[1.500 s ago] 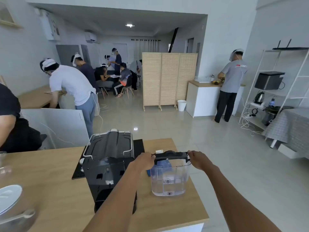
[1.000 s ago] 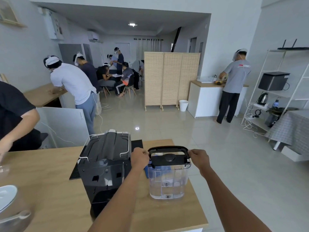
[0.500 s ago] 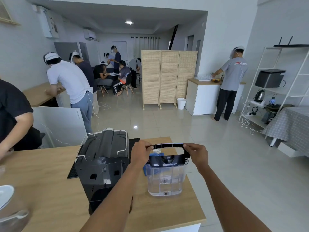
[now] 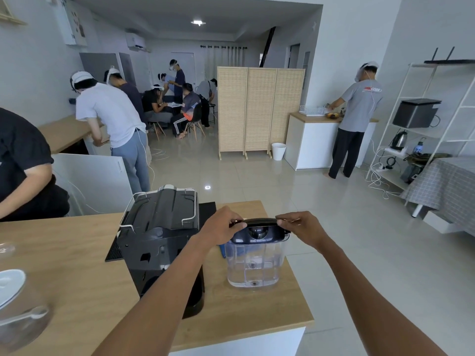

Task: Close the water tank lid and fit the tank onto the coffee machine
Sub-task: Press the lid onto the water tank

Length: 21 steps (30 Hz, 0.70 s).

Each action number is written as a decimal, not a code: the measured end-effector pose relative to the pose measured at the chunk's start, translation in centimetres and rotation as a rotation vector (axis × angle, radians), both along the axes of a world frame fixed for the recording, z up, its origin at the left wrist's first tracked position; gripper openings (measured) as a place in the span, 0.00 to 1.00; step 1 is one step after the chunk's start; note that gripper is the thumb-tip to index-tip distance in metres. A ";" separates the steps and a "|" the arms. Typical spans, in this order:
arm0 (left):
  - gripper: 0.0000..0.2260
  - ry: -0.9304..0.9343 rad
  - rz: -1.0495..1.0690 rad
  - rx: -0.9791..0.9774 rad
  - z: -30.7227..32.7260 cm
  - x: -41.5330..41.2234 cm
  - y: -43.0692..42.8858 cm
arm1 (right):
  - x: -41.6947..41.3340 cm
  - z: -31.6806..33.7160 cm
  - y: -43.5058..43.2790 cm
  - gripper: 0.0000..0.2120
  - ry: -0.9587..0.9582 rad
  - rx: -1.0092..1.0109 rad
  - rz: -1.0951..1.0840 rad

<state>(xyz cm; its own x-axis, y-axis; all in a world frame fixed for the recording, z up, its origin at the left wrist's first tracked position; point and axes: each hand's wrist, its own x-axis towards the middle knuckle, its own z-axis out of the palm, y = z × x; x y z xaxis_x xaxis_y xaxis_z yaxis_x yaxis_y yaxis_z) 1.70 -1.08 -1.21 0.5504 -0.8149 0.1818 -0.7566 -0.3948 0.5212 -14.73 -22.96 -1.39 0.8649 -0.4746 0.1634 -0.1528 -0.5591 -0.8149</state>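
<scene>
A clear plastic water tank (image 4: 254,265) stands on the wooden table (image 4: 66,255), right of the black coffee machine (image 4: 162,235). Its dark lid (image 4: 259,233) sits on the tank's top, and a black carry handle (image 4: 259,221) arches just above the lid. My left hand (image 4: 221,226) pinches the handle's left end. My right hand (image 4: 303,226) pinches its right end. A little water shows in the tank's bottom. The tank is a short gap from the machine.
A black mat (image 4: 205,209) lies behind the machine and a blue object (image 4: 222,250) hides behind the tank. A glass jar with a spoon (image 4: 18,307) is at the near left. The table's right edge is close to the tank. Several people work around the room.
The handle has swung up from lying over the lid and now arches just above it. Both hands moved inward along it. The tank stayed on the table.
</scene>
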 end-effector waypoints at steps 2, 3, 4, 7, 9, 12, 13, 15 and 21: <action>0.09 0.030 -0.030 0.027 -0.1 0.0 0.3 | -0.1 0.0 -0.1 0.12 0.061 -0.085 0.019; 0.09 0.037 -0.037 0.026 -0.1 -0.1 0.4 | -0.2 0.0 0.0 0.13 0.074 -0.112 0.023; 0.10 0.038 -0.038 0.019 0.1 -0.3 0.6 | -0.3 0.1 0.1 0.14 0.075 -0.121 0.025; 0.10 0.021 -0.026 -0.016 -0.2 -1.0 0.9 | -0.9 0.3 0.7 0.13 0.061 -0.113 0.032; 0.10 0.011 -0.006 -0.051 -0.6 -1.6 1.1 | -1.1 0.2 1.0 0.13 0.041 -0.112 0.017; 0.14 -0.018 0.083 -0.107 -0.9 -2.6 1.4 | -1.3 -0.7 1.6 0.13 -0.021 -0.118 -0.022; 0.15 -0.040 0.096 -0.108 -1.2 -2.8 1.4 | -1.3 -1.2 1.6 0.14 -0.043 -0.129 -0.036; 0.15 -0.077 0.130 -0.102 -1.7 -3.2 1.3 | -1.2 -2.0 1.7 0.16 -0.044 -0.178 -0.068; 0.16 -0.214 0.187 -0.059 -3.8 -4.2 1.0 | -1.0 -3.8 2.0 0.18 0.025 -0.267 -0.109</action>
